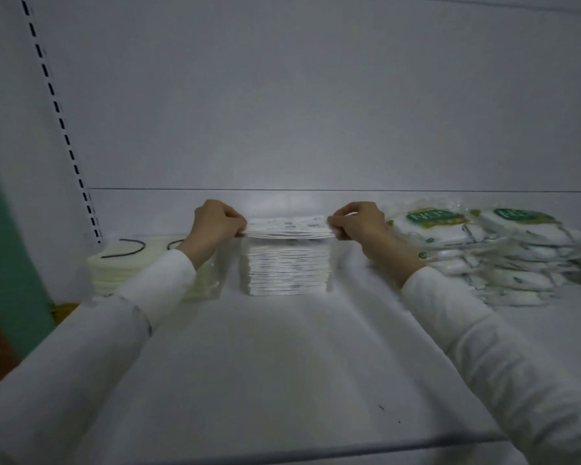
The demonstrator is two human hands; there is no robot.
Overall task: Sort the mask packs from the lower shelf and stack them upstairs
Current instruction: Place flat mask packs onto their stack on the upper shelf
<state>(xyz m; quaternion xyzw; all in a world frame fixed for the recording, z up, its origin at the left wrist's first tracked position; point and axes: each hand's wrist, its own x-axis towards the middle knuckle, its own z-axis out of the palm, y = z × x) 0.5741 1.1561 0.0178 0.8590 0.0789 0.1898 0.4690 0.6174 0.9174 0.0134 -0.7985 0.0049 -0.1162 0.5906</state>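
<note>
While left hand (220, 221) and right hand (356, 219) pinch mask packs (287, 228), these seemingly clear the shelf's (282, 357) stack (287, 273).

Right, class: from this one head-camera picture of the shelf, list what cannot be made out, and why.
Head view: print on the held packs: blurred, too small.
Head view: cream stack: partly hidden behind the left sleeve.
Head view: green-labelled packs: cut off by the right edge; label text blurred.
</note>
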